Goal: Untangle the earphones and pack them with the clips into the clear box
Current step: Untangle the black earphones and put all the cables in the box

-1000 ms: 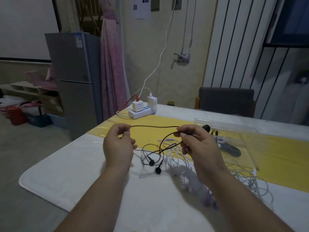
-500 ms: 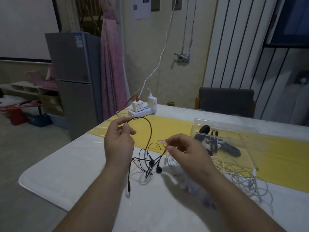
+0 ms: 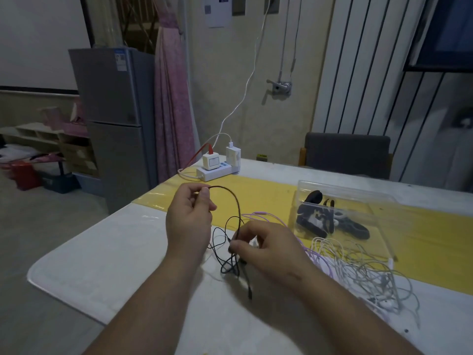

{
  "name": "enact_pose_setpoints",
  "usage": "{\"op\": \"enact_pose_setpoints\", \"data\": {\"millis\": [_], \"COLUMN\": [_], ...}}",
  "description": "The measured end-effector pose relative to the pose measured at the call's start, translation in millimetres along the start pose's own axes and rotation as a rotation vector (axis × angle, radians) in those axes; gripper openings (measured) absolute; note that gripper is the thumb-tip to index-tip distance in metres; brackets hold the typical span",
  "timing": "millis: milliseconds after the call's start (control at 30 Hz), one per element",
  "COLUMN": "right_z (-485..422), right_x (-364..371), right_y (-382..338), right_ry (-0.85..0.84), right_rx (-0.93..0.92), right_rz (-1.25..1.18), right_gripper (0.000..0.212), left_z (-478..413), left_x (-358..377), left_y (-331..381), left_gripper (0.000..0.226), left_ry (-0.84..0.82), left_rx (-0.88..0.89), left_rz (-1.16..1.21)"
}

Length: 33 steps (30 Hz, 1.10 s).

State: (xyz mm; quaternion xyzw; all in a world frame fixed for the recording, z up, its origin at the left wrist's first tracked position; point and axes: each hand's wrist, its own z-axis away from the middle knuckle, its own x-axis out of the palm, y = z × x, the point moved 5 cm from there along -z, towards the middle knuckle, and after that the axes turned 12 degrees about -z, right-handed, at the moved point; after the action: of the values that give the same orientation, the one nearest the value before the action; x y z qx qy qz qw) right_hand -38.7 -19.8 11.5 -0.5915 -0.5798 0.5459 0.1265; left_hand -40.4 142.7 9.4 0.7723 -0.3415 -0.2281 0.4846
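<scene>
My left hand (image 3: 189, 219) pinches one end of the black earphone cable (image 3: 236, 208) between thumb and forefinger, held above the table. The cable arcs over to my right hand (image 3: 266, 249), which pinches it lower down, just above the tabletop; loose black loops and the plug hang below. A tangle of white and lilac earphones (image 3: 358, 270) lies to the right of my right hand. Behind it stands the clear box (image 3: 343, 196) with dark clips (image 3: 330, 221) inside.
A white power strip (image 3: 217, 172) with plugged chargers and cables sits at the table's far left corner. A yellow runner (image 3: 268, 198) crosses the white table (image 3: 115, 252). A grey chair (image 3: 348, 155) stands behind the table, a fridge (image 3: 115, 119) to the left.
The cable was stretched taut between both hands; my right hand has since dropped toward the table and slid along the cable, so it now arcs loosely. My left hand stayed raised.
</scene>
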Motion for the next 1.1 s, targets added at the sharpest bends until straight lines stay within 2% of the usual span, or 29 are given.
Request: {"op": "enact_pose_setpoints", "data": {"millis": [133, 200, 233, 367, 433, 533, 600, 700, 767, 867, 1000, 1100], "right_z": [0, 0, 0, -2, -1, 5, 6, 2, 0, -1, -1, -2], "right_x": [-28, -39, -44, -60, -66, -80, -84, -79, -77, -76, -67, -60], "right_y": [2, 1, 2, 7, 6, 4, 5, 15, 22, 25, 26, 24], "right_ry": [0.254, 0.335, 0.365, 0.406, 0.440, 0.624, 0.710, 0.652, 0.591, 0.533, 0.409, 0.331], "right_rx": [0.064, 0.094, 0.099, 0.067, 0.014, -0.058, -0.016, 0.188, 0.282, 0.329, 0.450, 0.472], "right_rz": [-0.408, -0.622, -0.652, -0.589, -0.544, -0.363, -0.399, -0.574, -0.453, -0.423, -0.727, -0.885], "right_gripper": [0.013, 0.015, 0.015, 0.009, 0.014, 0.008, 0.009, 0.047, 0.072, 0.081, 0.083, 0.078], "left_z": [1, 1, 0, -2, -1, -1, -2, -3, -2, -2, -3, -4], "left_x": [-5, -5, -6, -12, -18, -27, -32, -35, -35, -35, -32, -27], "left_y": [2, 2, 1, 0, 3, 3, 0, -2, -3, -4, -8, -12], "left_gripper": [0.013, 0.021, 0.026, 0.036, 0.037, 0.036, 0.036, 0.032, 0.032, 0.033, 0.030, 0.025], "left_ry": [0.021, 0.011, 0.014, 0.097, 0.175, 0.304, 0.368, 0.430, 0.444, 0.455, 0.407, 0.320], "left_rx": [-0.042, -0.062, -0.065, -0.032, 0.003, 0.000, -0.041, -0.077, -0.090, -0.105, -0.132, -0.164], "left_rz": [-0.012, -0.016, -0.024, -0.116, -0.191, -0.225, -0.223, -0.231, -0.234, -0.240, -0.249, -0.259]}}
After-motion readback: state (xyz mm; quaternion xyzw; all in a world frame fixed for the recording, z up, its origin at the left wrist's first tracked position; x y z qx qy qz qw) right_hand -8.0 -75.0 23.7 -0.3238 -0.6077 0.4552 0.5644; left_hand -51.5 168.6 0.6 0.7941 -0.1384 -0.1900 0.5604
